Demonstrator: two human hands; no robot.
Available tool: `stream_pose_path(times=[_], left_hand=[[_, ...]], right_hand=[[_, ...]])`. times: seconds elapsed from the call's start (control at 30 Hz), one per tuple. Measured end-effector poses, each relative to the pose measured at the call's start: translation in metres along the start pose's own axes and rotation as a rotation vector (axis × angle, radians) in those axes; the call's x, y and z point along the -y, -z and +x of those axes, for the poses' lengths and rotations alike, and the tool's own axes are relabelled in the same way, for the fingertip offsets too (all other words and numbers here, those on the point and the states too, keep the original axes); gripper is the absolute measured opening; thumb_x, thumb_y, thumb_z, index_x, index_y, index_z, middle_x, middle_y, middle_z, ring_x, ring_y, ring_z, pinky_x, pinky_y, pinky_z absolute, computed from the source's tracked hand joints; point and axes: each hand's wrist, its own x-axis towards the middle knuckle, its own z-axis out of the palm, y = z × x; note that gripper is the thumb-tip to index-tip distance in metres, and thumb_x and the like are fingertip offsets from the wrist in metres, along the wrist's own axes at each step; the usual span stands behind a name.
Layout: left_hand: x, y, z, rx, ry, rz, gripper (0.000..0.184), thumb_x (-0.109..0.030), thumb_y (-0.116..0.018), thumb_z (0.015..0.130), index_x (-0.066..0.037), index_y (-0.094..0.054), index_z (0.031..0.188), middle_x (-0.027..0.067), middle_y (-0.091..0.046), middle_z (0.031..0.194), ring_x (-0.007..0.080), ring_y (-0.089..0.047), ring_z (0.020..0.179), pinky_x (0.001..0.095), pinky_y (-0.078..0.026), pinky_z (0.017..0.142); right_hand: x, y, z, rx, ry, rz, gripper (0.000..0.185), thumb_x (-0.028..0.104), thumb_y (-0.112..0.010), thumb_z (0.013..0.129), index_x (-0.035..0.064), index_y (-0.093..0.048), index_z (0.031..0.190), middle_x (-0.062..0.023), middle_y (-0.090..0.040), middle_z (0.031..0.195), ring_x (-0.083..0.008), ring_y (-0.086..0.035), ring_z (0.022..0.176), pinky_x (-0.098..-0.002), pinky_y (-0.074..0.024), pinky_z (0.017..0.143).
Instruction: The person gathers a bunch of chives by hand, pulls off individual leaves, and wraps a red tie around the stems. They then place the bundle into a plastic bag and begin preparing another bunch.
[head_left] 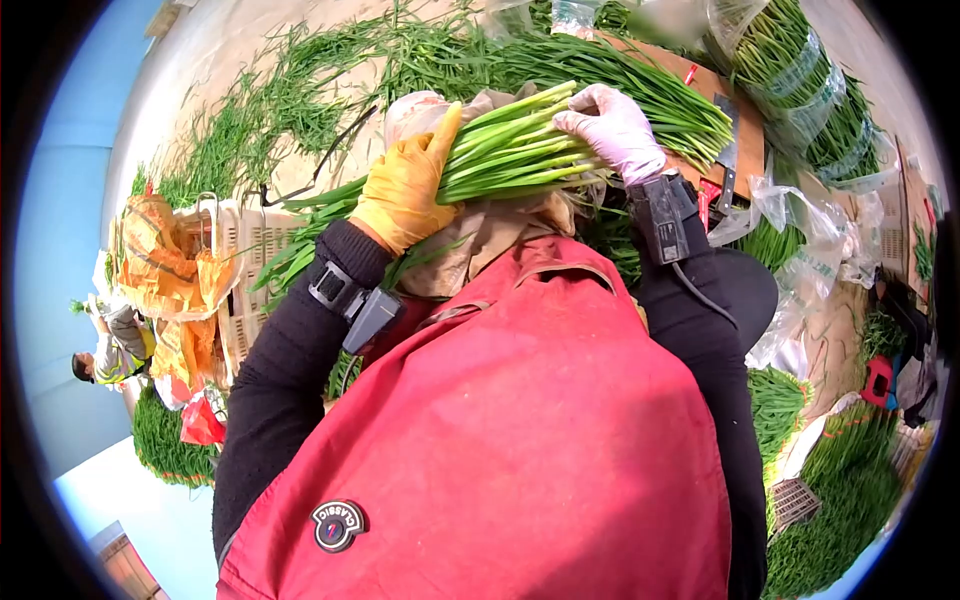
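Observation:
My left hand (408, 190), in an orange glove, is closed around a bunch of garlic chives (515, 145) held across my lap. The pale cut ends point right, and the long green leaves trail down to the left past my wrist. In a thin whitish-pink glove, my right hand (612, 130) pinches at the stalk ends on the bunch's right side. More chives (640, 85) lie just beyond it on a brown board (748, 115). A knife (729, 150) rests at that board's right edge, its dark handle toward me.
Loose leaves (250, 140) litter the floor ahead. At left stand a pale plastic crate (262, 240) and orange sacks (165, 260); a person (120, 345) is farther off. Wrapped bundles (810, 80) stand at upper right, with clear plastic bags (800, 260) and stacked chives (840, 490) below.

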Motion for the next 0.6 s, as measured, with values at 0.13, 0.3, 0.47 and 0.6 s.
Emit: stream_pose_path(times=[0.13, 0.3, 0.47, 0.6], left_hand=[[0.005, -0.002, 0.002, -0.019, -0.028, -0.051, 0.105, -0.027, -0.077, 0.066, -0.015, -0.016, 0.150, 0.0177, -0.055, 0.118, 0.0384, -0.054, 0.105, 0.0450, -0.046, 0.089], [0.001, 0.003, 0.001, 0.001, -0.011, -0.035, 0.108, -0.022, -0.079, 0.062, -0.011, -0.017, 0.150, 0.0184, -0.055, 0.114, 0.0378, -0.053, 0.104, 0.0429, -0.044, 0.090], [0.004, 0.002, 0.002, 0.031, -0.006, -0.043, 0.105, -0.026, -0.077, 0.066, -0.015, -0.015, 0.150, 0.0175, -0.054, 0.120, 0.0382, -0.054, 0.107, 0.0454, -0.046, 0.090], [0.004, -0.001, 0.000, -0.011, -0.034, -0.048, 0.105, -0.023, -0.077, 0.064, -0.012, -0.017, 0.150, 0.0183, -0.054, 0.117, 0.0379, -0.052, 0.106, 0.0444, -0.044, 0.090]], right_hand=[[-0.009, -0.001, -0.004, 0.013, 0.091, 0.078, 0.031, 0.022, -0.074, 0.077, -0.0009, -0.068, 0.096, -0.0129, -0.069, 0.093, -0.0191, -0.065, 0.084, -0.0300, -0.0494, 0.077], [-0.010, -0.004, -0.005, 0.101, 0.008, 0.181, 0.022, 0.014, -0.071, 0.082, 0.0012, -0.067, 0.100, -0.0081, -0.067, 0.099, -0.0139, -0.062, 0.088, -0.0278, -0.0487, 0.078], [-0.022, -0.006, -0.005, -0.033, 0.232, -0.072, 0.016, 0.013, -0.071, 0.082, 0.0021, -0.066, 0.093, -0.0052, -0.065, 0.089, -0.0139, -0.060, 0.085, -0.0274, -0.0466, 0.079], [-0.021, -0.006, -0.007, 0.050, 0.041, 0.207, 0.011, 0.013, -0.068, 0.084, 0.0030, -0.063, 0.086, -0.0026, -0.063, 0.084, -0.0112, -0.057, 0.079, -0.0256, -0.0455, 0.075]])
